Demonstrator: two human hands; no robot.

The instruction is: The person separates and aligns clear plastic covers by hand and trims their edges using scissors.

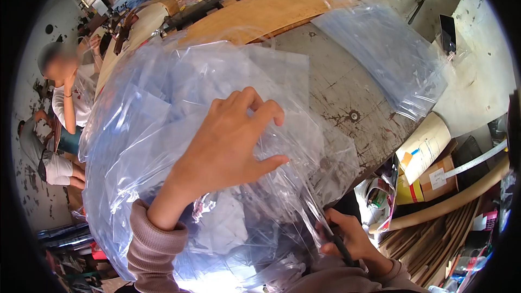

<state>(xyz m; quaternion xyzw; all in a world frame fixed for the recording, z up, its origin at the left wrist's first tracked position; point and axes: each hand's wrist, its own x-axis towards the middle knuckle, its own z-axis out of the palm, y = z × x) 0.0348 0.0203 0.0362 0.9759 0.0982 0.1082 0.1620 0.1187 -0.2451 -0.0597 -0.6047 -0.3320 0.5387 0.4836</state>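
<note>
A large heap of clear plastic sheeting point(217, 70) covers the near side of the table and bulges toward me. My left hand point(233, 127) hovers over or rests lightly on it, fingers apart and curved, thumb stretched to the right. At the lower right, my right hand point(347, 236) is closed around a dark-handled tool point(342, 249), beside the sheeting's right edge. Shiny plastic folds run up from that hand, and I cannot make out the tool's front end. Some white crumpled pieces point(222, 225) show through the plastic below my left wrist.
Flat clear plastic bags point(380, 49) lie at the table's point(347, 97) far right. A brown board point(260, 11) lies at the back. Cardboard point(434, 239), a box point(434, 179) and papers point(426, 146) stand right of the table. Two people point(73, 87) are at the left.
</note>
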